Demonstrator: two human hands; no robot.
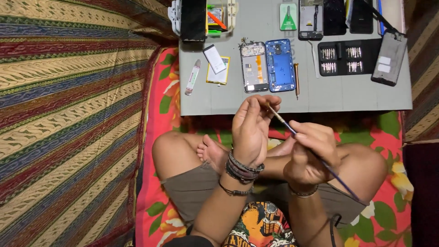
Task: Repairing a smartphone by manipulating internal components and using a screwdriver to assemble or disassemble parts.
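Note:
My right hand (311, 153) grips a thin dark-handled brush (315, 155), its tip pointing up-left into my left hand (251, 128). The left hand is raised with fingers curled around something small that I cannot make out; the brush tip touches it at the fingertips. Both hands hover above my crossed legs, just in front of a grey work mat (274, 98). On the mat lie an opened phone body (254, 67) and a blue phone frame (280, 65) side by side.
On the mat: a screwdriver (296, 80), a black bit set (347, 57), a yellow-edged battery (218, 68), a green pick card (288, 16), dark phone screens (334, 16), a grey phone back (389, 58) and a parts tray (215, 18). Striped fabric (68, 114) lies left.

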